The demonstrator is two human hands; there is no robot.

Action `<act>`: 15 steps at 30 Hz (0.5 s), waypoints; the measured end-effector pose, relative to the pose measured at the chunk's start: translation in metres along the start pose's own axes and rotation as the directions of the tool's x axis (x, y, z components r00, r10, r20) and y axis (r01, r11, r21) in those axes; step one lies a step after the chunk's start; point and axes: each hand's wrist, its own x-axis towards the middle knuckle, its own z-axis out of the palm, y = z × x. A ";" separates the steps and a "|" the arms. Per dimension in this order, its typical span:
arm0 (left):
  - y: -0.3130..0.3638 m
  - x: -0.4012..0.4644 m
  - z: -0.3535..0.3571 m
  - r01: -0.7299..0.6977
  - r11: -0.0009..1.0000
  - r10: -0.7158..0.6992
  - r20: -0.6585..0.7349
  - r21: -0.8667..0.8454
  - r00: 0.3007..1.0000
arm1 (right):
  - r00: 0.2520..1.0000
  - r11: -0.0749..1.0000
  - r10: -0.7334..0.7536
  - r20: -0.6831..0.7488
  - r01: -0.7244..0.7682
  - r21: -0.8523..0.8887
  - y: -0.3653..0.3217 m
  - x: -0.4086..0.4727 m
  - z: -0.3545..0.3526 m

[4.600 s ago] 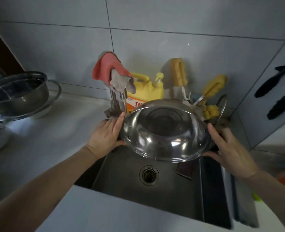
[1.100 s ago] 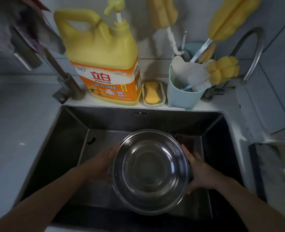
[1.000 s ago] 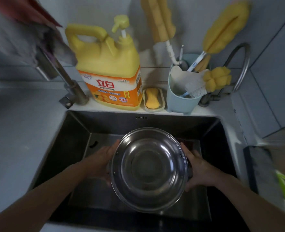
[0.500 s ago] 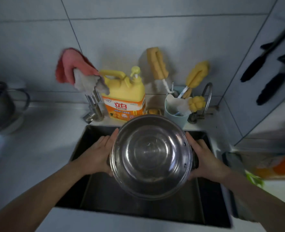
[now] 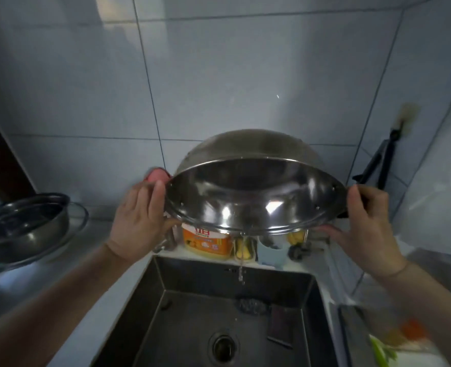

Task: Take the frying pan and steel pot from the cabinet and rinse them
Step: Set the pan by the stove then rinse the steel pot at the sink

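Steel pot (image 5: pixel 253 205) tipped over the sink (image 5: pixel 245 321), centre frame, water trickling off its lower rim.
Your left hand (image 5: pixel 139 218) and right hand (image 5: pixel 362 223) clamp opposite sides; wet, polished steel could slip from your grip, or drips could miss onto the table (image 5: pixel 68 263).

Left of my left grip (image 5: pixel 139 221) the pale desk (image 5: pixel 97 239) carries a stacked steel pan (image 5: pixel 25 226); below both grips a detergent bottle (image 5: pixel 206 241) stands behind the sink (image 5: pixel 166 300).
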 end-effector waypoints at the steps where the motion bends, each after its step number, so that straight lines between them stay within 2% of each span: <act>1: 0.000 0.014 -0.006 -0.001 1.000 0.002 -0.038 0.011 0.999 | 1.000 1.000 -0.008 -0.014 0.008 -0.014 0.004 0.012 -0.006; 3: 0.002 0.038 -0.016 -0.001 1.000 0.004 -0.102 0.031 0.995 | 0.999 0.999 -0.025 -0.034 0.024 -0.039 0.011 0.030 -0.016; 6: 0.005 0.055 -0.021 0.010 0.997 0.000 -0.125 0.078 0.992 | 0.997 0.998 -0.049 -0.064 0.046 -0.044 0.021 0.045 -0.024; 15: 0.028 0.056 -0.021 0.034 0.996 -0.037 0.037 0.081 0.999 | 0.995 0.994 -0.094 -0.032 0.095 0.047 0.048 0.041 -0.021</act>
